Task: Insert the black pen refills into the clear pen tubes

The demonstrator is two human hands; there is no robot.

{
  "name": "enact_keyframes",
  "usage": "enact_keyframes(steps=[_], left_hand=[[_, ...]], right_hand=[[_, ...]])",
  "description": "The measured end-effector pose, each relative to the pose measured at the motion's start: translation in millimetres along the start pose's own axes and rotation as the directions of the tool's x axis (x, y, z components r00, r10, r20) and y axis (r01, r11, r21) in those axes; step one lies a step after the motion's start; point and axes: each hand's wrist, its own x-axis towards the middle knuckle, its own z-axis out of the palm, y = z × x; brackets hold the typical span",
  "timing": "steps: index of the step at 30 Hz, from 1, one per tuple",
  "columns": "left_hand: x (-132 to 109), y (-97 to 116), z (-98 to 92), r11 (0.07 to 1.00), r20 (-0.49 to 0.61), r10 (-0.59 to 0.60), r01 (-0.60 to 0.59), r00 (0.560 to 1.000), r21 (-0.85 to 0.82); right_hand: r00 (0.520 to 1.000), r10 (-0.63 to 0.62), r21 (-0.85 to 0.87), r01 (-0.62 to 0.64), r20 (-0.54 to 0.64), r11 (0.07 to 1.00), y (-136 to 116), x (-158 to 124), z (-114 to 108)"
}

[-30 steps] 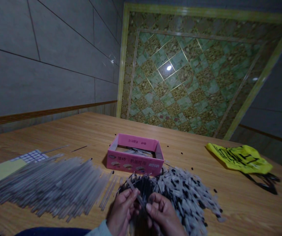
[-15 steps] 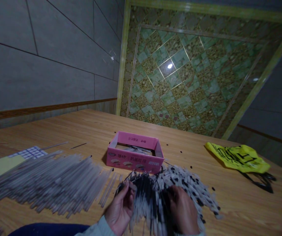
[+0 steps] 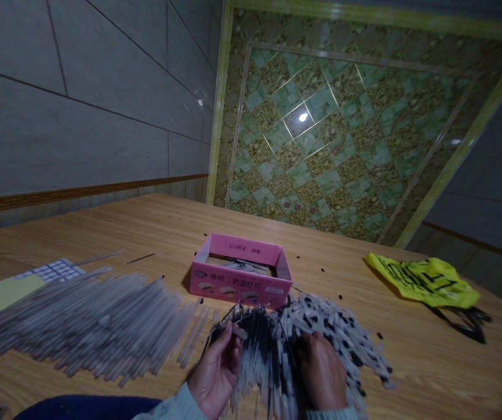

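My left hand (image 3: 216, 373) is closed in a pinch, thumb and forefinger holding a small pale translucent piece (image 3: 239, 332). To its right, my right hand (image 3: 324, 373) has its fingers curled together over the dark sticks; what they hold, if anything, is hidden. Between the two hands lies a heap of thin black and clear sticks (image 3: 257, 350). Beyond my right hand spreads a pile of short whitish pieces with black ends (image 3: 342, 326). A pink open-topped box (image 3: 237, 286) with printed sides stands just past the hands, with some pale pieces inside.
A wide pile of long clear thin tubes (image 3: 102, 326) covers the table's left side. Past it lie a yellow and blue-checked sheet (image 3: 36, 280) and a thin dark stick (image 3: 140, 259). A yellow bag (image 3: 426, 280) with black straps sits at right. Small black bits dot the wooden table (image 3: 159, 224).
My right hand has shifted slightly to the left and its wrist cuff shows more. My left hand stays nearly in place, the pale piece tilted a little differently.
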Motion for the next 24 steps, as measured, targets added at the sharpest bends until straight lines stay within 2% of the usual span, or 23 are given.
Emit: enact_keyframes(steps=[3,5,6,9,12,15,17,20,22,24], left_hand=[[-0.3,-0.5,1.0,1.0,-0.013,0.008,-0.007,1.0,0.016],[-0.2,-1.9,1.4,0.997,-0.03,0.044,-0.043,0.999,0.058],[-0.1,-3.1,1.5,0.992,-0.036,0.085,-0.081,0.996,0.099],[-0.3,-7.1,1.8,0.925,0.024,0.253,-0.249,0.967,0.286],[-0.6,-8.4,1.8,0.838,0.12,0.339,-0.357,0.933,0.413],[0.9,-6.0,0.6,0.812,0.141,0.352,-0.377,0.925,0.446],[2.8,-4.3,-0.6,0.806,0.137,0.359,-0.381,0.923,0.453],[4.4,-4.3,-1.5,0.806,0.125,0.362,-0.378,0.924,0.455],[3.8,-5.9,-1.2,0.808,0.118,0.361,-0.373,0.925,0.456],[2.3,-7.5,-0.5,0.803,0.117,0.363,-0.374,0.925,0.464]], right_hand=[[0.998,0.009,0.175,0.001,-0.056,0.985,-1.1,-2.5,-3.8],[0.996,0.026,0.427,0.016,-0.091,0.904,-9.5,-5.5,-8.3],[0.995,0.03,0.576,0.032,-0.097,0.817,-16.1,-7.6,-10.6],[0.998,-0.025,0.905,0.064,-0.058,0.421,-41.0,-16.2,-15.9],[0.993,-0.099,0.993,-0.049,0.061,0.111,-61.5,-25.4,-16.9],[0.983,-0.087,0.984,-0.168,0.162,-0.061,-70.3,-30.5,-15.6],[0.979,-0.074,0.974,-0.196,0.189,-0.116,-71.5,-31.3,-15.1],[0.981,-0.066,0.972,-0.188,0.18,-0.142,-70.8,-30.4,-15.2],[0.987,-0.056,0.98,-0.156,0.15,-0.121,-69.7,-29.7,-15.0],[0.993,-0.042,0.992,-0.113,0.111,-0.063,-67.9,-29.4,-14.5]])
